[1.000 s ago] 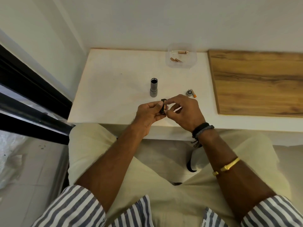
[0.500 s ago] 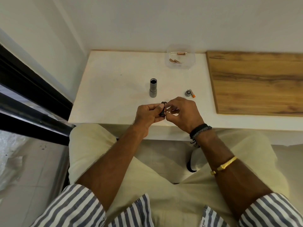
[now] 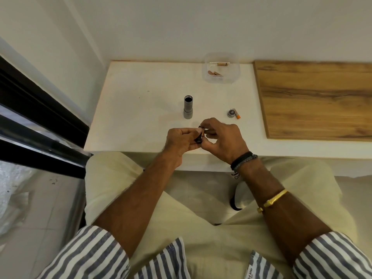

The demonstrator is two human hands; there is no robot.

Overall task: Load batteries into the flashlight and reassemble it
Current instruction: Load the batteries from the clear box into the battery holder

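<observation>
My left hand [image 3: 179, 140] grips a small black battery holder [image 3: 199, 137] over the near edge of the white table [image 3: 141, 109]. My right hand [image 3: 223, 138] pinches a copper-coloured battery [image 3: 203, 131] against the holder's top. The grey flashlight body [image 3: 188, 107] stands upright, open end up, just beyond the hands. The grey tail cap [image 3: 231, 113] lies to the right with another battery [image 3: 238, 114] touching it.
A clear plastic tub [image 3: 221, 78] holding a few copper batteries sits at the back of the table. A wooden board [image 3: 314, 97] covers the right side. A dark window frame [image 3: 30, 121] runs along the left. My knees are under the table edge.
Both hands have drifted slightly toward me with the holder. The right fingers have shifted on the battery at the holder's top.
</observation>
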